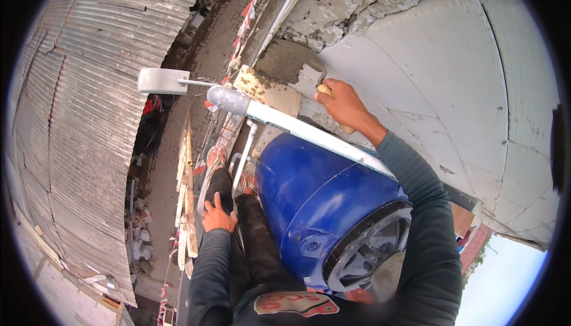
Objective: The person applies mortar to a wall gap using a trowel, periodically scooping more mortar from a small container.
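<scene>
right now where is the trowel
In the head view, the trowel is in the right hand, upper right of centre, above the white pipe.

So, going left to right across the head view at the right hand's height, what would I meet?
Corrugated metal roof, white box-shaped fixture, grey pipe fitting, mortar-spattered board, right hand with its fingers around a wooden-handled trowel, light-grey wall.
</scene>
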Demonstrator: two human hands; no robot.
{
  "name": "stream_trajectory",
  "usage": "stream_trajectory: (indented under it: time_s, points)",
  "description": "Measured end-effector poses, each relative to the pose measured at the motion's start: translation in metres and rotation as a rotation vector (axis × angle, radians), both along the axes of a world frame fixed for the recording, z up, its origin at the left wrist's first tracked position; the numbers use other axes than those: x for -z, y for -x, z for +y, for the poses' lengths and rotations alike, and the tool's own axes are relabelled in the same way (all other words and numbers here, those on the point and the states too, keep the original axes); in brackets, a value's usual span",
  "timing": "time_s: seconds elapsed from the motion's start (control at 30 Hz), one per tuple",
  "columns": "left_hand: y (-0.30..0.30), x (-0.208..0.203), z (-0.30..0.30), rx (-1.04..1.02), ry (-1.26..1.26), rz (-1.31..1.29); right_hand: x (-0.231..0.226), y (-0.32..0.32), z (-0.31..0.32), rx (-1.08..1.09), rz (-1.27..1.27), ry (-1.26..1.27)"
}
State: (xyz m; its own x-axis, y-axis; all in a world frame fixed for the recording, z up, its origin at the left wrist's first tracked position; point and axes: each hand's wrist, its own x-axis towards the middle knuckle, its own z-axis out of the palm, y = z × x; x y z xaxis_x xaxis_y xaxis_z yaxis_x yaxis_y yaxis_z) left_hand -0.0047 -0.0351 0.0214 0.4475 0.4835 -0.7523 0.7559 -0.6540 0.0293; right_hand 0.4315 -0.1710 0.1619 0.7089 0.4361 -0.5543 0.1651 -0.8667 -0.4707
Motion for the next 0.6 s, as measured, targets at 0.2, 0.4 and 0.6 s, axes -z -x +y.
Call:
stream_trajectory:
  time_s: [0.2,0.4,0.6]
  points:
    - [0.001,-0.001,0.001,-0.008,-0.007,0.004,-0.048,0.017,-0.034,-0.048,-0.158,-0.115]
    - [-0.001,-0.001,0.000,0.012,-0.009,0.004,-0.040,0.009,-0.053,-0.166,-0.238,-0.117]
    - [0.001,-0.001,0.002,-0.009,-0.020,-0.015,-0.022,0.006,-0.028,-0.263,-0.327,-0.130]
